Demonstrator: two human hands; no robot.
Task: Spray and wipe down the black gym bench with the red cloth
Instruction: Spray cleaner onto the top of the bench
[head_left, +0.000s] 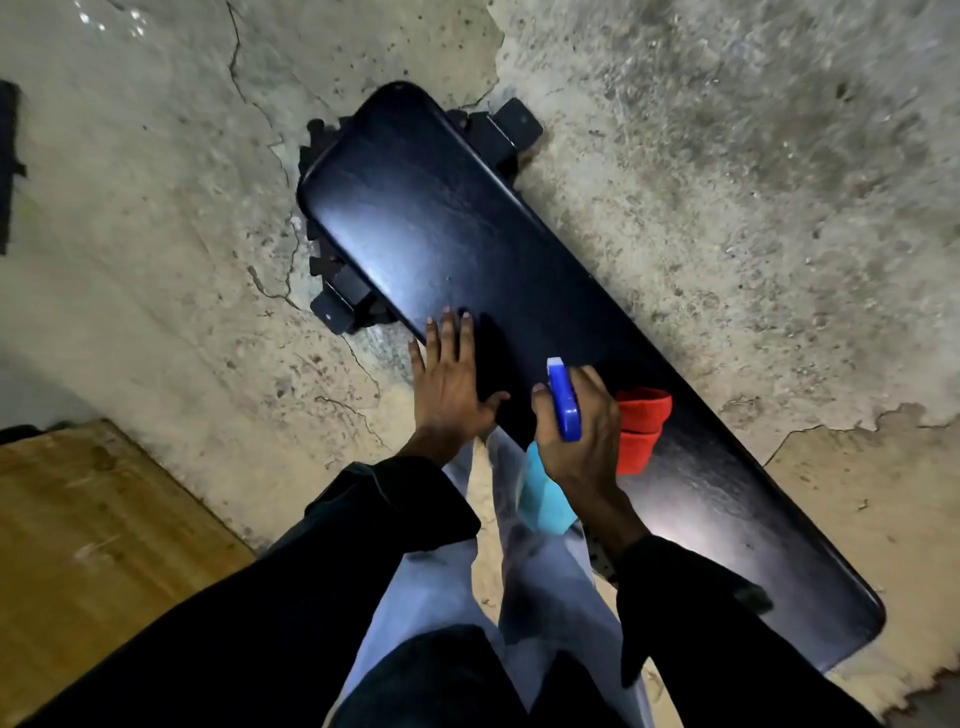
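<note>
The black gym bench (441, 228) runs diagonally from upper left to lower right across the floor. My left hand (449, 384) lies flat on its near edge with fingers straight. My right hand (584, 431) grips a spray bottle (563, 402) with a blue trigger head and a light blue body, its white nozzle pointing toward the far end of the bench. The red cloth (644, 423) lies folded on the bench pad just to the right of my right hand, partly hidden behind it.
Cracked concrete floor (156, 208) surrounds the bench. Black bench feet (337, 306) stick out at the far end on both sides. A wooden board (88, 519) lies at the lower left. My legs in light trousers stand against the bench's near side.
</note>
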